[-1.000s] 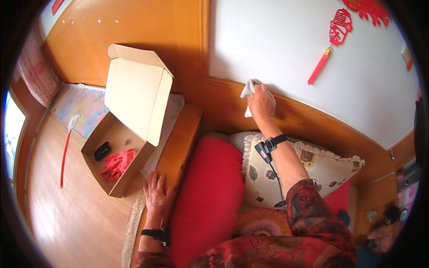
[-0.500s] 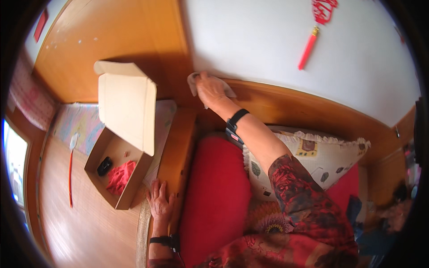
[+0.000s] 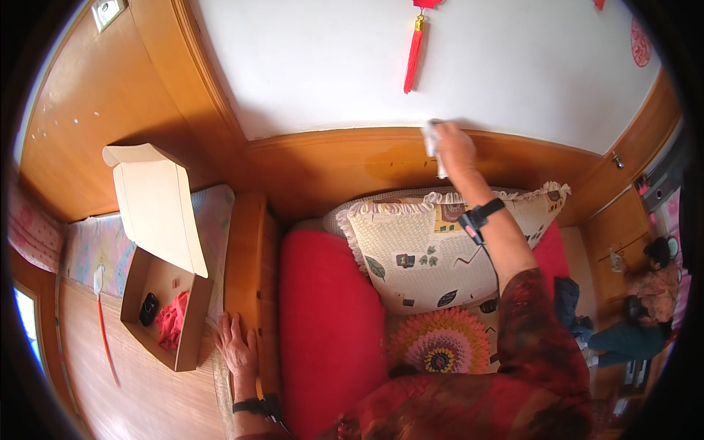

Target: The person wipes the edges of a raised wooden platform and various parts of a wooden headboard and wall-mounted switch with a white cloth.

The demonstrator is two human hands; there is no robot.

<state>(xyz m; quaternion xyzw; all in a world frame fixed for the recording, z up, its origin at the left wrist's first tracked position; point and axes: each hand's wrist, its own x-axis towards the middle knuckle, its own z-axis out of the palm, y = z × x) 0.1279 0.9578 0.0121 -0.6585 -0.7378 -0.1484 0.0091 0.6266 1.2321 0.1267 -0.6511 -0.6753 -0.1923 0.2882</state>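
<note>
My right hand (image 3: 457, 150) is closed around a pale cloth (image 3: 431, 141), blurred by motion. It is at the top edge of the wooden wall panel (image 3: 323, 161), just under the white wall. Part of the cloth hangs below my fingers against the wood. Down at the left, my left hand (image 3: 237, 352) lies with fingers spread on the wooden armrest (image 3: 244, 271). Below my right arm a cream frilled pillow (image 3: 425, 257) leans against the panel.
An open cardboard box (image 3: 192, 323) with a red cloth (image 3: 173, 321) and a small black object (image 3: 149, 309) stands left of the armrest. A red cushion (image 3: 330, 315) and round patterned mat (image 3: 440, 345) lie ahead. A red tassel (image 3: 413, 62) hangs above. Another person (image 3: 649, 308) sits far right.
My right hand has carried the cloth rightward along the panel's top edge, away from the corner. The whole view has shifted to the right. My left hand stays on the armrest.
</note>
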